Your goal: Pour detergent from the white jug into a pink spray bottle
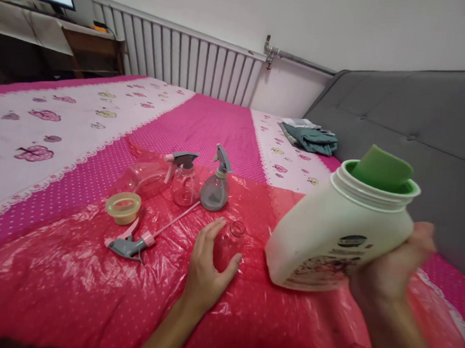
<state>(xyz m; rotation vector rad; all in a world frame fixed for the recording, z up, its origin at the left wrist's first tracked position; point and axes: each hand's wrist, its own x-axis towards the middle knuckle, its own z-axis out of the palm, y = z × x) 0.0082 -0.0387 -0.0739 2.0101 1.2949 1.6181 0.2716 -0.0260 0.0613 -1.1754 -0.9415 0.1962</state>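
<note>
My right hand [390, 267] grips a white detergent bottle [336, 230] with an open green spout, held tilted above the bed. My left hand [207, 266] is curled round a small clear open-necked bottle [230, 243] that stands on the red plastic sheet [66, 289]. A loose grey and pink spray head [132, 245] with its tube lies to the left of that hand.
Behind stand a grey spray bottle [216, 186], a clear pink one [184, 180] and a clear bottle on its side [141, 175]. A yellow funnel [123, 207] sits nearby. Folded clothes [310, 136] lie by the grey headboard [421, 124]. A radiator [185, 57] lines the wall.
</note>
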